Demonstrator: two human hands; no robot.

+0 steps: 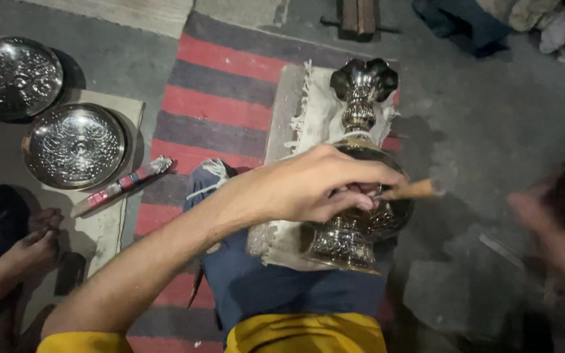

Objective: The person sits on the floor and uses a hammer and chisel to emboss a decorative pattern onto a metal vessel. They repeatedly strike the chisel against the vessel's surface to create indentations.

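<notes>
While left hand fingers grip wooden tool against vase, right hand blurred, grip unclear, plates nearby

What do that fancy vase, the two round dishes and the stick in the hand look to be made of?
Vase: shiny silvery metal with raised patterning, judging by its bright reflections; which metal is unclear. Two round dishes: the same polished, embossed silvery metal, mirror-like glints. Stick in the left hand: pale tan and matte, probably wood, though blurred.
</notes>
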